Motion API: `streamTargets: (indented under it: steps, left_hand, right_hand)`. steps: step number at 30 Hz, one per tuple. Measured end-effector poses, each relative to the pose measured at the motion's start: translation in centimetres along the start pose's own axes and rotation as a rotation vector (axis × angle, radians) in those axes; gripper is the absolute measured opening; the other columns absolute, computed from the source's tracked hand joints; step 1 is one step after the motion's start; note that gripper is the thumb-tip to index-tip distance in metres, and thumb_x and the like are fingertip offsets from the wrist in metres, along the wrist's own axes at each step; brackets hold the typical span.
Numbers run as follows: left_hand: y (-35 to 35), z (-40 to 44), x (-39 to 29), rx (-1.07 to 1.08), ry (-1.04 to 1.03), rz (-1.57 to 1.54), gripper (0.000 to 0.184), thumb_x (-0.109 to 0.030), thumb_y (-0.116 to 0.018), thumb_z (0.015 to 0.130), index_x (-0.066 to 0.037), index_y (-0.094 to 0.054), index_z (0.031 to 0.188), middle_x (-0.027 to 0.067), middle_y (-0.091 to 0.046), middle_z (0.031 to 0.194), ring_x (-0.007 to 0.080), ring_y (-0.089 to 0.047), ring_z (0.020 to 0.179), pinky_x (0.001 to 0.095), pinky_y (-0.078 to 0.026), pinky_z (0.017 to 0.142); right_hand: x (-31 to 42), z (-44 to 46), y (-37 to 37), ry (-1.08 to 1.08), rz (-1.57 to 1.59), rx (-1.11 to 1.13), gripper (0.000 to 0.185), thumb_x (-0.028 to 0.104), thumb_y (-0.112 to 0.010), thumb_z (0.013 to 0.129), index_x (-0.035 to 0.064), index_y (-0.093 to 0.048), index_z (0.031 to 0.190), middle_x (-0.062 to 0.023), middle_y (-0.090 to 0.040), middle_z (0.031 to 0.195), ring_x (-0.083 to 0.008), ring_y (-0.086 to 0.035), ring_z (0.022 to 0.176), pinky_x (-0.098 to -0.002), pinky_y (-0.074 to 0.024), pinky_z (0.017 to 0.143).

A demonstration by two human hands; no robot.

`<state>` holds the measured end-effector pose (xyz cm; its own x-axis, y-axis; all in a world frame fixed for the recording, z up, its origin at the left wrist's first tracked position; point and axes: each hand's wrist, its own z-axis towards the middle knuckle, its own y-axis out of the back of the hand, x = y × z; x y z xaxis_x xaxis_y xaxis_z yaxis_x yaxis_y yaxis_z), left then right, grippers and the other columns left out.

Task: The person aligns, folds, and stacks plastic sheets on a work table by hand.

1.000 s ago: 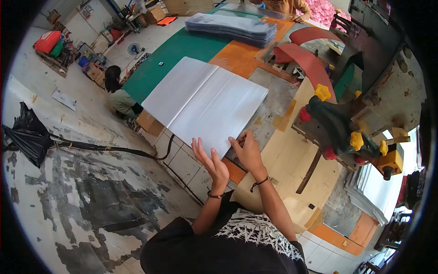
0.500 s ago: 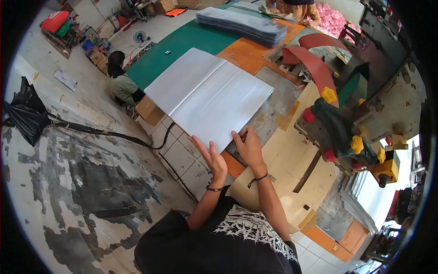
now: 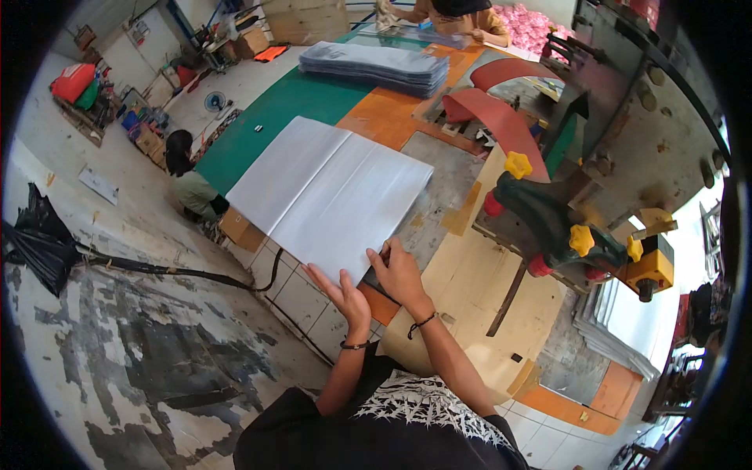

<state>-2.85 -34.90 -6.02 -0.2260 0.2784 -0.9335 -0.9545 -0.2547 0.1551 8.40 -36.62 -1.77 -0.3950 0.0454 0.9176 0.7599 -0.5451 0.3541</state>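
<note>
A stack of shiny, silvery plastic sheets point(image 3: 337, 188) with a crease across it lies over the table before me. My left hand point(image 3: 347, 301) rests against its near left edge, palm up to the side, fingers stretched out and thumb apart. On the near right edge, my right hand point(image 3: 398, 270) has its fingers curled and its thumb on top, pinching the rim of the sheets. Its fingertips are partly hidden.
Right of me stands a machine with yellow knobs point(image 3: 580, 240) and a red belt point(image 3: 501, 117) beside a wooden board point(image 3: 462, 290). Another sheet pile point(image 3: 376, 66) lies farther back. One person point(image 3: 450, 19) works at the far end; another point(image 3: 192, 180) is low at left.
The view has shifted, so the machine and far person show more fully. Both hands keep nearly the same places on the sheets.
</note>
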Motion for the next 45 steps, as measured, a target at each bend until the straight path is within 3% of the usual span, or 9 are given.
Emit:
streamTargets:
  steps: [6,11,13,14,17,23,27,37,45]
  left_hand:
    - [0.2,-0.1,-0.8,0.018,0.029,-0.105,0.068,-0.011,-0.046,0.099,0.002,-0.012,0.156,0.0207,-0.001,0.164,0.0335,-0.002,0.152,0.0445,-0.008,0.122]
    - [0.1,0.1,-0.8,0.006,0.018,-0.029,0.067,-0.009,-0.046,0.099,0.002,-0.011,0.156,0.0201,-0.001,0.164,0.0331,-0.003,0.152,0.0447,-0.008,0.122]
    - [0.3,0.0,-0.4,0.021,-0.002,0.026,0.067,-0.008,-0.045,0.099,0.002,-0.011,0.156,0.0201,-0.001,0.164,0.0332,-0.003,0.152,0.045,-0.008,0.122]
    - [0.3,-0.1,-0.4,0.021,-0.002,0.026,0.067,-0.01,-0.045,0.099,0.002,-0.012,0.156,0.0196,-0.001,0.164,0.0326,-0.004,0.152,0.0446,-0.009,0.122]
    - [0.2,-0.1,-0.7,0.013,0.007,0.042,0.065,-0.014,-0.045,0.1,0.0,-0.014,0.156,0.0189,-0.002,0.164,0.0318,-0.006,0.152,0.044,-0.012,0.121]
    - [0.0,0.0,-0.9,-0.017,0.072,-0.024,0.061,-0.018,-0.048,0.1,-0.003,-0.024,0.154,0.0219,-0.006,0.163,0.0341,-0.013,0.15,0.0459,-0.023,0.118]
    - [0.5,0.5,2.2,-0.022,-0.05,0.136,0.062,-0.02,-0.048,0.1,-0.002,-0.025,0.154,0.0221,-0.015,0.161,0.0352,-0.017,0.149,0.0452,-0.022,0.118]
    - [0.9,1.4,-0.6,0.023,0.119,-0.001,0.057,-0.024,-0.05,0.098,-0.008,-0.033,0.15,0.0184,-0.014,0.158,0.0346,-0.029,0.141,0.0487,-0.036,0.109]
    - [0.8,-0.8,-9.9,0.143,-0.436,0.034,0.048,-0.021,-0.052,0.094,-0.004,-0.046,0.138,0.0205,-0.042,0.136,0.0342,-0.042,0.128,0.0518,-0.037,0.103]
  right_hand:
    - [7.7,-3.0,5.9,0.109,0.214,0.24,0.03,0.02,-0.067,0.091,0.0024,-0.048,0.078,-0.012,-0.051,0.058,-0.0236,-0.047,0.052,-0.0346,-0.0402,0.051]
    - [12.7,-8.9,22.0,0.526,0.336,0.994,0.023,0.023,-0.068,0.094,0.0088,-0.057,0.08,-0.0053,-0.052,0.065,-0.0245,-0.055,0.057,-0.0382,-0.0397,0.051]
    - [9.8,-11.7,27.6,0.756,0.488,0.799,0.021,0.014,-0.073,0.09,0.0048,-0.058,0.08,-0.0051,-0.065,0.077,-0.0196,-0.056,0.058,-0.0326,-0.0424,0.051]
    - [7.6,-14.8,30.2,0.746,0.419,0.283,0.024,0.015,-0.068,0.094,0.0049,-0.054,0.078,-0.0041,-0.057,0.074,-0.0174,-0.051,0.059,-0.0315,-0.0415,0.055]
    - [3.0,-20.2,38.3,-0.017,-0.166,-1.043,0.027,0.018,-0.049,0.103,0.0044,-0.047,0.08,-0.0021,-0.042,0.074,-0.0127,-0.04,0.071,-0.0278,-0.0374,0.071]
    - [-12.3,-20.3,48.5,-0.463,-1.313,-0.683,0.043,0.028,-0.056,0.099,0.0027,-0.057,0.134,-0.017,-0.058,0.137,-0.034,-0.05,0.13,-0.0447,-0.0346,0.111]
    - [-8.4,-18.2,44.4,-0.555,-1.246,-0.645,0.071,0.06,-0.054,0.092,0.0075,-0.053,0.14,-0.0135,-0.042,0.153,-0.0305,-0.033,0.145,-0.0495,-0.0129,0.12]
    - [-6.5,-20.1,42.7,-0.554,-1.111,-0.477,0.117,0.086,-0.059,0.066,0.0111,-0.035,0.152,-0.0256,-0.022,0.159,-0.0407,-0.013,0.15,-0.0595,-0.004,0.119]
    - [-4.3,-21.7,40.1,-0.645,-1.092,-0.344,0.13,0.044,-0.092,0.05,0.0222,-0.021,0.157,-0.0221,-0.011,0.162,-0.0399,-0.002,0.151,-0.0629,-0.0011,0.119]
